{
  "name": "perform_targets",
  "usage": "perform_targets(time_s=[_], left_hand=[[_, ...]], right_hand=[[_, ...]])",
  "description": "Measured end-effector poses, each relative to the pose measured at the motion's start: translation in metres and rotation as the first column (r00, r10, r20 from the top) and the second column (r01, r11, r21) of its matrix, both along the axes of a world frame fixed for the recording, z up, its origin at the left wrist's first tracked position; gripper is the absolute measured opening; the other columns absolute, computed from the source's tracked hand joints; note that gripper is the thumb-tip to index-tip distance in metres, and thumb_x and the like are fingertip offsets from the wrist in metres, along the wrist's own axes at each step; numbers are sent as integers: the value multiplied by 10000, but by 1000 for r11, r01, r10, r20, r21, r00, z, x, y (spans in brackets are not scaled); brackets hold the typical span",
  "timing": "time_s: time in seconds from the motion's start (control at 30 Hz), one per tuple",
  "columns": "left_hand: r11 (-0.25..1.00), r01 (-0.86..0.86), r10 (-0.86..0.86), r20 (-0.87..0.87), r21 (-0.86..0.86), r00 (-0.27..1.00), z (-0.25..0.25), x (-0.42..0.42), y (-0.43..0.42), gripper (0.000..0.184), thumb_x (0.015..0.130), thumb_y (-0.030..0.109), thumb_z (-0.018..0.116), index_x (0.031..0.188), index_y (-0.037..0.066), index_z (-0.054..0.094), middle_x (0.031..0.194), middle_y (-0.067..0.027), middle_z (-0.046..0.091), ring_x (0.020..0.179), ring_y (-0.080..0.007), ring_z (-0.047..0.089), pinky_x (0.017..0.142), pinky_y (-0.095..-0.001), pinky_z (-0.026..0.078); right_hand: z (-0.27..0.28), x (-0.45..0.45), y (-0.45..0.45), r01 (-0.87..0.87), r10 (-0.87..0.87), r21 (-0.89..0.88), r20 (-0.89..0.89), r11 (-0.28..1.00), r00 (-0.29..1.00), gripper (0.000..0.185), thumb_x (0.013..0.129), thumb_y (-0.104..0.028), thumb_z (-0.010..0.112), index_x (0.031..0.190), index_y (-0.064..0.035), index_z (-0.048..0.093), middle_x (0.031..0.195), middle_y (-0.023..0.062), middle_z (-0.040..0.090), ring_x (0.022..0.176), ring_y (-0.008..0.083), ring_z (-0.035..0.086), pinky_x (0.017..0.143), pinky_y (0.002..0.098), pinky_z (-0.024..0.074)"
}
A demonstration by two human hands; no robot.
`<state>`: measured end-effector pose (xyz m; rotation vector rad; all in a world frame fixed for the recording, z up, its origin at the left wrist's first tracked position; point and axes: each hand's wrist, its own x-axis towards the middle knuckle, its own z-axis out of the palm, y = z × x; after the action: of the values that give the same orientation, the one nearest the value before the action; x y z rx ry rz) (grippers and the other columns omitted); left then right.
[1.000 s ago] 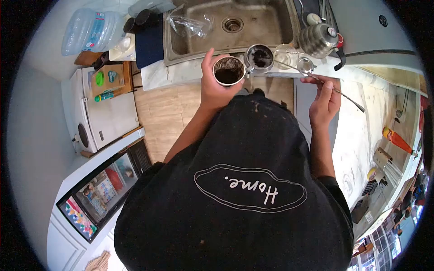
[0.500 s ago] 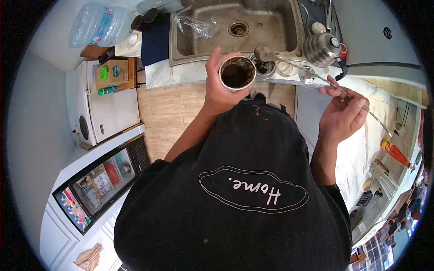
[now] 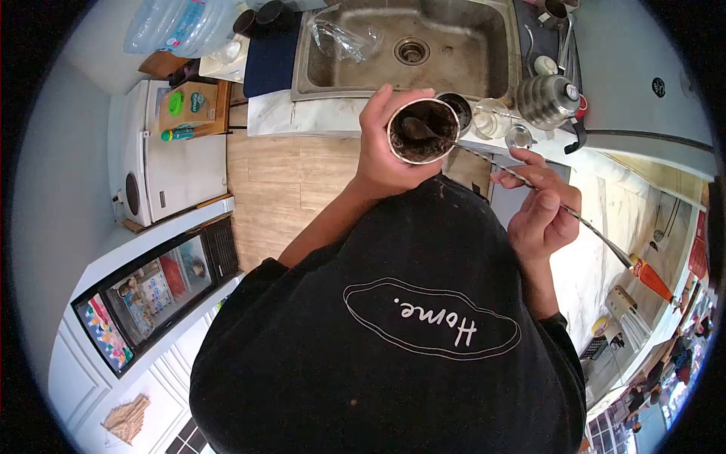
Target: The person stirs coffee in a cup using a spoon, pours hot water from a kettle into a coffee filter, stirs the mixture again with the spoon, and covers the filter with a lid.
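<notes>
Below the near edge of the sink [image 3: 363, 85], the left hand [image 3: 386, 155] holds the cup [image 3: 391, 140], open end up, fingers clamped around its side. The long twisted spoon [image 3: 484, 156] slants from the cup down and away from the sink, bowl end inside, its shaft pinched in the fingers of the right hand [image 3: 543, 216]. Half a second ago that bowl was over the metal mug [image 3: 463, 112], now partly hidden behind the cup; the cup's dark contents are hard to identify
</notes>
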<state>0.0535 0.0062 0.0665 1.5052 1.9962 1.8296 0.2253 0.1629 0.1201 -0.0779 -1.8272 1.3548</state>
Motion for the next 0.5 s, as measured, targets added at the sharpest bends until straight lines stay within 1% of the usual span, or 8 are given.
perform_targets(time_s=[0.17, 0.27, 0.5], left_hand=[[998, -64, 64, -48, -5, 997, -1, 1, 1, 1227, 697, -9, 891, 1539, 59, 3, 1411, -266, 506, 1245, -315, 614, 1052, -407, 528], [998, -50, 51, -13, 29, 999, -4, 2, 4, 1235, 695, -10, 893, 1545, 64, 1, 1412, -268, 508, 1236, -314, 620, 1047, -407, 530], [998, -59, 61, -75, 26, 995, -4, 3, 4, 1247, 687, -3, 902, 1553, 64, 7, 1408, -271, 516, 1227, -314, 625, 1036, -402, 535]], right_hand=[[2, -4, -3, -50, 51, 76, -5, 996, 999, 264, 1113, -247, 441, 1113, 4, 523, 873, 207, 705, 737, 289, 731, 956, 635, 529], [0, -5, -7, -36, 37, 70, -12, 997, 999, 258, 1111, -230, 441, 1105, 10, 535, 874, 209, 710, 737, 289, 735, 946, 637, 538], [1, -9, -7, -30, 34, 96, -39, 995, 999, 250, 1110, -203, 434, 1098, 20, 548, 882, 206, 710, 731, 281, 736, 949, 639, 540]])
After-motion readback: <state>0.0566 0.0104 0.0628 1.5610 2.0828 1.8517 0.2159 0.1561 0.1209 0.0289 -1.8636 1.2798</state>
